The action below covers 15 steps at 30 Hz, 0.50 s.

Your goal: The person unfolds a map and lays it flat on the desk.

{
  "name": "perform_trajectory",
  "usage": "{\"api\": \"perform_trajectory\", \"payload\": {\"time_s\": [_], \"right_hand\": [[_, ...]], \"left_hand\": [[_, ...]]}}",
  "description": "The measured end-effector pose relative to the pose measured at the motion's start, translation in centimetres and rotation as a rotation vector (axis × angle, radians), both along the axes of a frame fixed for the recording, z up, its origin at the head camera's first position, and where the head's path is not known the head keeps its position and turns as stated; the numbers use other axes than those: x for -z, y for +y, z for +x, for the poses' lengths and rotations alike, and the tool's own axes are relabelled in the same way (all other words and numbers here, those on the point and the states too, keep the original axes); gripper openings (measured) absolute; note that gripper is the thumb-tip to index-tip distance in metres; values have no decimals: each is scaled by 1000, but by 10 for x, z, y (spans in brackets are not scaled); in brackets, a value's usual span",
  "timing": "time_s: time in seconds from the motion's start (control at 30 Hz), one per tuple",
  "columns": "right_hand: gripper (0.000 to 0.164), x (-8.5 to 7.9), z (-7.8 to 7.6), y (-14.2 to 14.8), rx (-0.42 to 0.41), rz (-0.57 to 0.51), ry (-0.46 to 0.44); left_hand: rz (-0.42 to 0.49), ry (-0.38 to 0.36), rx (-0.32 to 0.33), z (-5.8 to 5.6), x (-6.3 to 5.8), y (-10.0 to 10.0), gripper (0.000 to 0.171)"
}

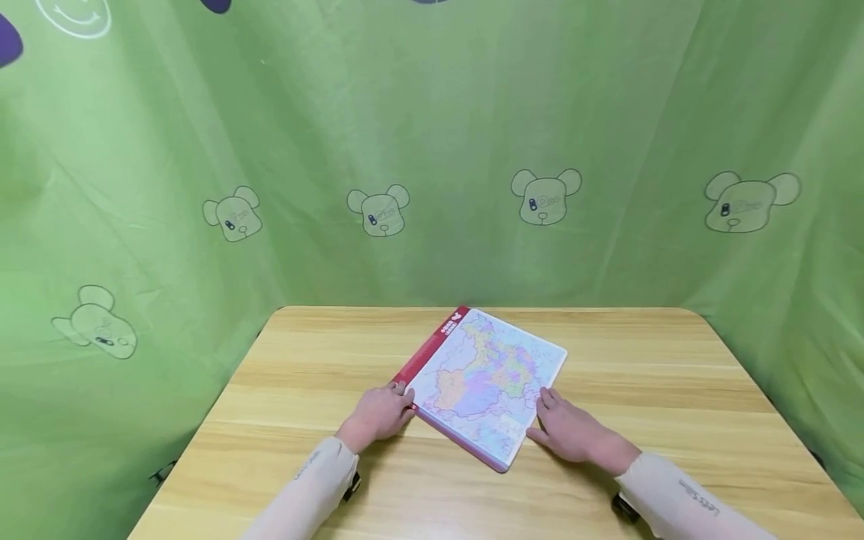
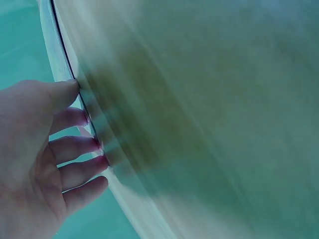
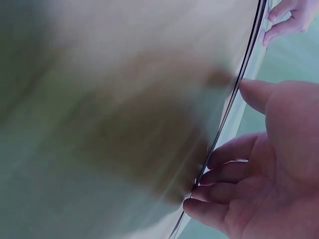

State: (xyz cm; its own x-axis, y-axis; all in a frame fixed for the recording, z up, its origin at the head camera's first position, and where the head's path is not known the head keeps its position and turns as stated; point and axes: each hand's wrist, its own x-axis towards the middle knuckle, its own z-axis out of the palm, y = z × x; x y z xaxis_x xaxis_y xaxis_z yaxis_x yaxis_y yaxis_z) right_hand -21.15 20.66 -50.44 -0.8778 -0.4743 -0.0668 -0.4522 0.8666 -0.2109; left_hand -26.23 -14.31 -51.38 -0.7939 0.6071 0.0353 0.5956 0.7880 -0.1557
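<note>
A flat rectangular map board (image 1: 482, 379), with a colored map and a red strip (image 1: 432, 345) along its left side, lies turned at an angle on the table. My left hand (image 1: 379, 412) is at its near left corner, fingertips on the edge by the red strip. On the opposite side my right hand (image 1: 574, 431) touches the right edge with its fingers and thumb spread. The left wrist view shows the fingers of the left hand (image 2: 30, 149) fairly straight against the thin edge. Similarly, the right hand (image 3: 294, 159) meets the edge with its fingertips in its wrist view.
The light wood table (image 1: 648, 405) has rounded far corners. A green curtain (image 1: 445, 112) printed with bear faces hangs behind it and along both sides. Light sleeves cover both forearms, with dark straps at the wrists.
</note>
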Motion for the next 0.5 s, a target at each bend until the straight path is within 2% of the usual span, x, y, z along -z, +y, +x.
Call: {"api": "perform_trajectory", "payload": {"time_s": [0.27,0.5], "right_hand": [[67,-2,-2,2,-21,-10,32],[67,2,-5,6,-15,-9,24]], "left_hand": [[-25,11,2,1,-6,2,34],[-14,61,41,1,-2,4,26]]}}
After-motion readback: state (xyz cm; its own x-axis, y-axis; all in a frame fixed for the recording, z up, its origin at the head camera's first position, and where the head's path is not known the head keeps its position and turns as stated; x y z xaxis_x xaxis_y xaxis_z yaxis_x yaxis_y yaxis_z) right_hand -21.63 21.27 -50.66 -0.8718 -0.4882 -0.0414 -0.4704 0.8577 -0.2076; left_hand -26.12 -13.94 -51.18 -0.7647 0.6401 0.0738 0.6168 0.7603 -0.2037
